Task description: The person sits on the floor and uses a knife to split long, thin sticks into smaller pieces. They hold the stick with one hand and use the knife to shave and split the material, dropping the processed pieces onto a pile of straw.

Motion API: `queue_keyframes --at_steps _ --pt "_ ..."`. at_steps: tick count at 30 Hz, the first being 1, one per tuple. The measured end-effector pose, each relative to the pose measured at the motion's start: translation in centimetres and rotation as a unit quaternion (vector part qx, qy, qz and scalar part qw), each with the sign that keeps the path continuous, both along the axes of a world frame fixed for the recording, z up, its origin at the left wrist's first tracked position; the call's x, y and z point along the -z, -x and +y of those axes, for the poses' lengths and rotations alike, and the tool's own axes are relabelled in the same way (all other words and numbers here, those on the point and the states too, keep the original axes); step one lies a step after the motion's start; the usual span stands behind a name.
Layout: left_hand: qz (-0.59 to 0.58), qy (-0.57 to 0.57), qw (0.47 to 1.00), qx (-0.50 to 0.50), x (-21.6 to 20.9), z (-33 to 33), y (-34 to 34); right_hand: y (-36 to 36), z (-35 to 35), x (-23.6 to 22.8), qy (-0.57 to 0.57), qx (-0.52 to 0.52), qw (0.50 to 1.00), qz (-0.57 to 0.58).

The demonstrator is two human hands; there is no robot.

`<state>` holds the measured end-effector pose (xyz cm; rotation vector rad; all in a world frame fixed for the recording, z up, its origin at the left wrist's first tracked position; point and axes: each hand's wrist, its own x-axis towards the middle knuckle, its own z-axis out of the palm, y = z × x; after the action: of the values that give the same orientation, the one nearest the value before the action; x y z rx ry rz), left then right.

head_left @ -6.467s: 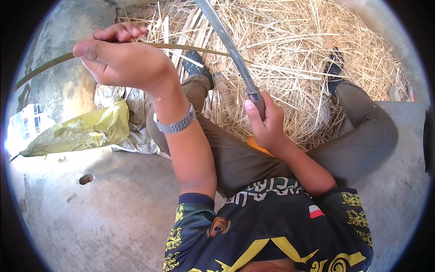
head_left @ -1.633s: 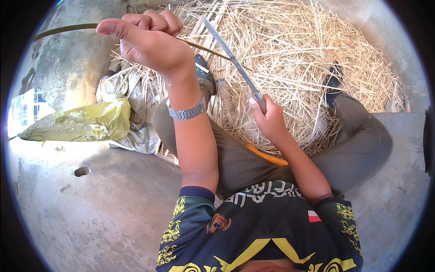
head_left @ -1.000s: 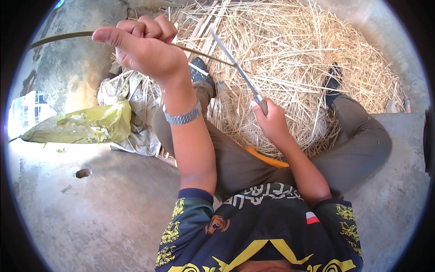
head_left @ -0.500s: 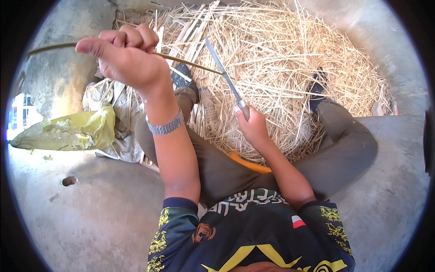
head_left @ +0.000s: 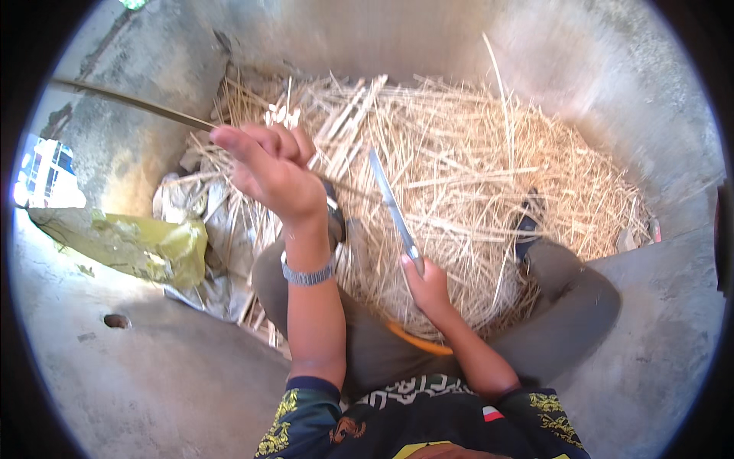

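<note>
My left hand (head_left: pixel 277 174), raised at the left, is closed around a long, thin bamboo-like strip (head_left: pixel 145 102). One end of the strip runs out far to the left; the other slants down to the right toward the knife. In my right hand (head_left: pixel 427 289) is the handle of a knife (head_left: pixel 393 205), held low in front of me. Its narrow metal blade points up and slightly left. The strip's right end meets the blade or lies just behind it; blur hides the exact contact. A metal-banded watch (head_left: pixel 309 275) is on my left wrist.
A wide heap of pale shavings and strips (head_left: pixel 459 153) lies between my bent legs (head_left: pixel 566 298), against a concrete wall (head_left: pixel 428 38). Yellowish sacking (head_left: pixel 153 245) and grey sheeting lie at the left. The concrete floor has a small hole (head_left: pixel 117 321). Something orange (head_left: pixel 417 339) lies by my lap.
The view has tilted up, showing more wall, so everything sits lower in the picture. My left hand has come closer to the knife, still closed on the strip. My right hand keeps the knife.
</note>
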<state>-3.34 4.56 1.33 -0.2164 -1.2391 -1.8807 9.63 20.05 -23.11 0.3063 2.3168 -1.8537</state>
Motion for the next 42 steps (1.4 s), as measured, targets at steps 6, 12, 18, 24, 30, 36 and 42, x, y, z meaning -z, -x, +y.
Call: queue_keyframes --at_steps 6,12,18,24,30,36,42 --pt "0.036 -0.004 0.998 0.043 0.2 -0.3 -0.4 -0.7 0.0 -4.6 -0.027 -0.021 0.999 0.02" --pt "0.039 -0.012 0.998 0.053 0.9 -0.1 -0.2 -1.3 -0.4 -5.9 0.004 -0.032 0.996 0.079" --pt "0.045 -0.017 0.998 0.046 0.8 -1.4 -0.5 -0.9 -0.4 -2.3 0.059 0.003 0.998 0.0" --pt "0.046 0.004 0.998 0.033 0.6 -0.7 -0.5 -2.3 -1.5 -7.4 -0.022 -0.046 0.994 0.097" --pt "0.047 -0.007 0.998 0.028 0.7 -1.2 -0.3 -1.3 -0.9 0.1 -0.028 -0.019 0.998 0.058" --pt "0.048 0.002 0.998 0.043 0.4 -1.3 -0.6 -1.3 -0.9 -0.5 0.015 0.051 0.998 -0.015" --pt "0.031 0.018 0.999 0.033 0.9 -0.1 -0.5 -2.3 -1.5 -5.4 -0.001 -0.037 0.996 0.076"
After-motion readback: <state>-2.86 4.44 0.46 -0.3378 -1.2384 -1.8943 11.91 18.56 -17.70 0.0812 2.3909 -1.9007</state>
